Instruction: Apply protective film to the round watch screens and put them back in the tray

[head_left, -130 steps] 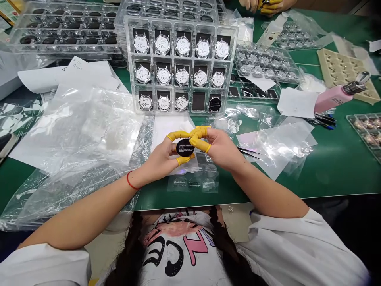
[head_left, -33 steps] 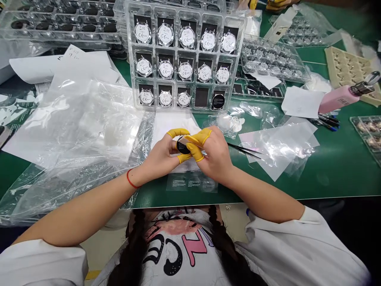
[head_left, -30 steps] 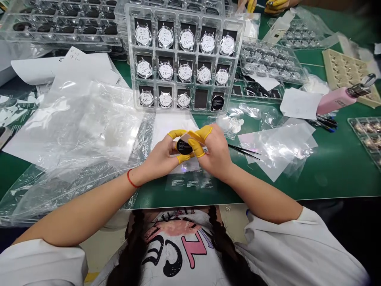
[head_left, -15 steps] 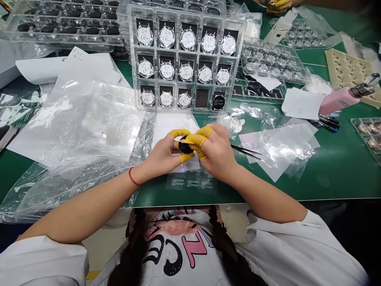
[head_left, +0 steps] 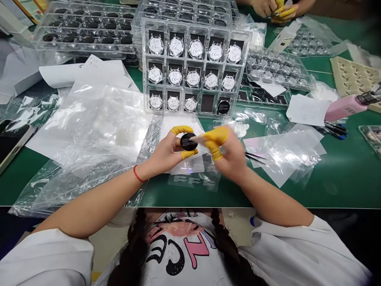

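since half a second ago the right hand (head_left: 232,153) is sitting farther right and blurring with motion, and more of the black disc (head_left: 187,142) is showing its white lettering. the left hand (head_left: 165,153) is keeping that disc upright, lettered face toward the wearer: the yellow-covered index finger is curving over its top edge, the thumb is pressing from below, and the gap between them is spanning just the disc's height. the right fingers are closing in a pinch around a pale strip (head_left: 203,138), whose tip is overlapping the disc's right edge; i can't tell whether they're touching. beneath the hands a clear printed sheet (head_left: 193,180) is lying on the green table (head_left: 160,194). tweezers (head_left: 256,156) are resting just beside the right hand. behind, a clear tray (head_left: 145,79) of silver round cases is standing tilted up.
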`<control>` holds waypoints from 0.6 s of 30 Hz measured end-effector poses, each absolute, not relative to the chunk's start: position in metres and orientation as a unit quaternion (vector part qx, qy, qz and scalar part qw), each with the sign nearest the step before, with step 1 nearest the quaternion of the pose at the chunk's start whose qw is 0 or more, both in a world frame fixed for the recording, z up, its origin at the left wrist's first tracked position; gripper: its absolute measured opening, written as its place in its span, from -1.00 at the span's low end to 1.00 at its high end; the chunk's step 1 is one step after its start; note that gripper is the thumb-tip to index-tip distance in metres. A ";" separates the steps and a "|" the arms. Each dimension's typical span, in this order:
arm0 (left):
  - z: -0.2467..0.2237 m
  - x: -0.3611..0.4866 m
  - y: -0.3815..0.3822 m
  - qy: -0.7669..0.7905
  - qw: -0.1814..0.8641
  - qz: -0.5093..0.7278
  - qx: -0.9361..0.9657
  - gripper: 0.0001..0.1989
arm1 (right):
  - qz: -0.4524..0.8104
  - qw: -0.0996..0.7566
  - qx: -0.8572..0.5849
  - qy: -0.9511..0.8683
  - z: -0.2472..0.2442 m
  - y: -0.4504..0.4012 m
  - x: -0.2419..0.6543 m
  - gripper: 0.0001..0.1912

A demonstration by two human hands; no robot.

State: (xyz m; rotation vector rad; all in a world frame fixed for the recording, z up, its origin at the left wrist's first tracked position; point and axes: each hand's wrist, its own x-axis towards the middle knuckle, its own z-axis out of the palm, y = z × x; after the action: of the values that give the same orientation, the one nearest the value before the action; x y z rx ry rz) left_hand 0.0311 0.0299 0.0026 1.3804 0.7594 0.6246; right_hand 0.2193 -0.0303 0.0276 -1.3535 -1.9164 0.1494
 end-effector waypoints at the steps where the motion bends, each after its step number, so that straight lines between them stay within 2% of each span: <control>1: 0.003 0.032 0.030 0.327 0.669 0.283 0.604 -0.43 | 0.068 0.415 -0.569 -0.707 0.032 -0.027 0.226 -0.79; 3: 0.003 0.032 0.029 0.318 0.677 0.287 0.598 -0.44 | 0.069 0.407 -0.648 -0.640 0.036 -0.017 0.242 -0.78; 4: 0.004 0.032 0.028 0.319 0.679 0.285 0.597 -0.45 | 0.076 0.361 -0.680 -0.634 0.036 -0.011 0.250 -0.79; 7: 0.007 0.032 0.028 0.326 0.685 0.276 0.590 -0.46 | 0.105 0.142 -0.727 -0.663 0.028 0.005 0.267 -0.86; 8: 0.007 0.031 0.027 0.328 0.686 0.274 0.589 -0.45 | 0.097 0.100 -0.732 -0.666 0.024 0.008 0.268 -0.86; 9: 0.008 0.031 0.027 0.329 0.687 0.273 0.588 -0.45 | 0.085 0.093 -0.733 -0.669 0.021 0.010 0.267 -0.85; 11: 0.007 0.032 0.027 0.328 0.688 0.266 0.590 -0.45 | 0.099 0.167 -0.713 -0.673 0.016 0.009 0.259 -0.79; 14: 0.004 0.035 0.026 0.322 0.689 0.246 0.601 -0.43 | 0.270 0.308 -0.610 -0.678 0.015 -0.003 0.236 -0.66; 16: 0.001 0.036 0.026 0.314 0.693 0.238 0.603 -0.36 | 0.351 0.336 -0.561 -0.670 0.018 -0.009 0.224 -0.60; 18: -0.001 0.036 0.026 0.314 0.698 0.238 0.598 -0.25 | 0.355 0.347 -0.568 -0.657 0.021 -0.004 0.222 -0.60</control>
State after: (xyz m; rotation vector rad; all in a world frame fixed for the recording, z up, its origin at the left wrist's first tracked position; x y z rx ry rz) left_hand 0.0364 0.0263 -0.0011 1.3331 0.6992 0.5308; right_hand 0.2224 -0.0045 0.0208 -1.4734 -1.7045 0.9203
